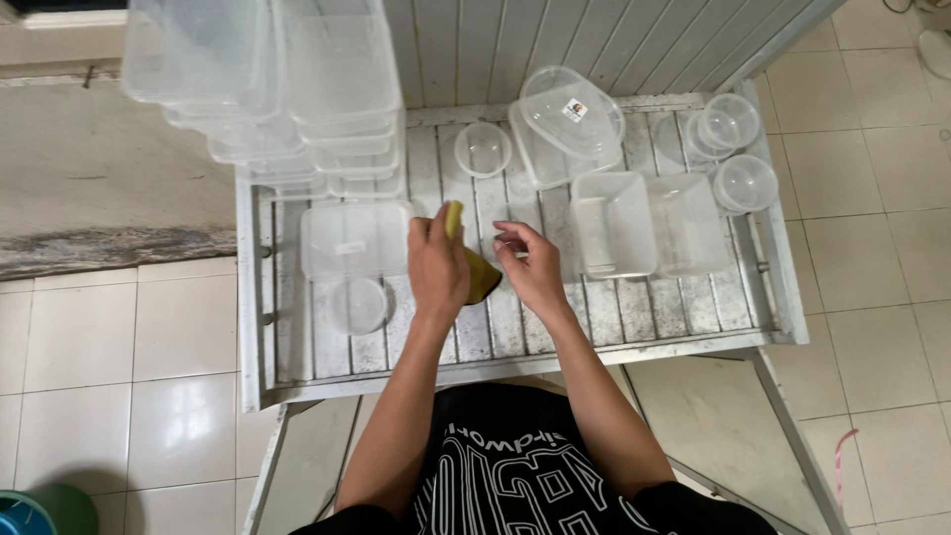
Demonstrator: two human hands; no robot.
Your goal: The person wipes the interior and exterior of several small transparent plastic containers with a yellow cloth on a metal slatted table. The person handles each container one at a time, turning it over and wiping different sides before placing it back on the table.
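Note:
My left hand (pixel 437 266) is closed around a yellow-green cloth (pixel 481 275), and one end of the cloth sticks up above the fingers. Just to its right, my right hand (pixel 537 273) pinches a small clear plastic container (pixel 507 226) between thumb and fingers. The container is see-through and hard to make out. Both hands hover close together over the middle of a white slatted metal table (pixel 515 363). A flat rectangular clear lid (pixel 352 240) and a round clear lid (pixel 357 305) lie left of my left hand.
Tall stacks of clear rectangular tubs (pixel 337 89) stand at the back left. Two open rectangular tubs (pixel 612 223) sit right of my hands. Behind them are a lidded tub (pixel 570 114), a small round bowl (pixel 482 149) and round containers (pixel 745 183). A green bucket (pixel 30 510) is on the tiled floor.

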